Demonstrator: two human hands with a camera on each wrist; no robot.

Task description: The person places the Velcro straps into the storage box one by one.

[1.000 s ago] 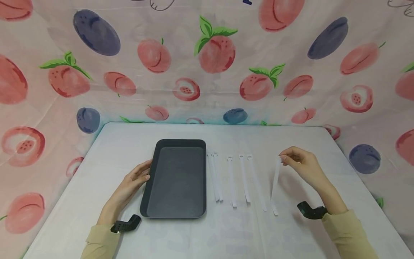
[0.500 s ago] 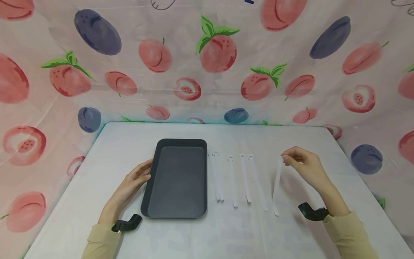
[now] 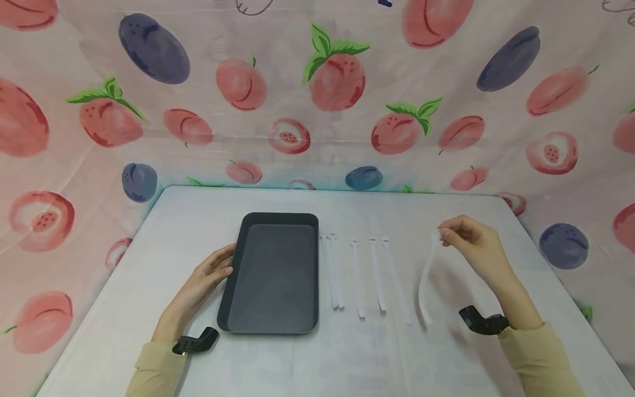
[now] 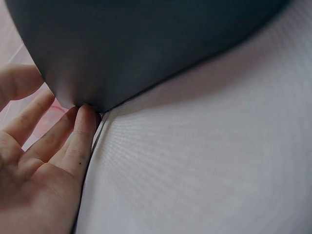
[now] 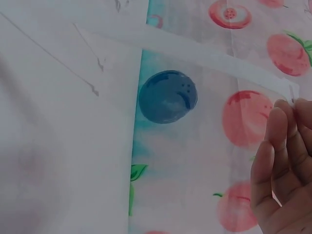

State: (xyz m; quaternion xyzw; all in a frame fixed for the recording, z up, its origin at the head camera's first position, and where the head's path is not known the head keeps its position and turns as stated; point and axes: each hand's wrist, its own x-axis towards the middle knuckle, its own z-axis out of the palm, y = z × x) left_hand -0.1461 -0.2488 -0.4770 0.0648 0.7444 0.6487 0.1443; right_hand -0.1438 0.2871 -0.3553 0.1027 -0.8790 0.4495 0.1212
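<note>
A dark grey rectangular tray [image 3: 279, 275] lies on the white table. My left hand [image 3: 205, 278] rests against its left side, fingers extended along the edge. In the left wrist view, fingertips of the left hand [image 4: 46, 161] touch the outer wall of the tray [image 4: 126, 44] near its base. My right hand [image 3: 473, 242] pinches a white strap with a slotted head, like a hook-and-loop cable tie [image 3: 423, 281], by its head end. The strap hangs down with a bend. In the right wrist view the cable tie [image 5: 204, 56] stretches left from the fingertips of the right hand [image 5: 287, 170].
Several similar white straps [image 3: 358, 281] lie lengthwise in a loose row right of the tray. The table [image 3: 367, 358] backs onto a fruit-printed cloth [image 3: 297, 88]. Each wrist wears a black camera mount, the right one [image 3: 483, 321] hanging above the table.
The right hand has risen slightly and shifted right, lifting the cable tie, whose lower end now curves. The left hand stays at the tray's side.
</note>
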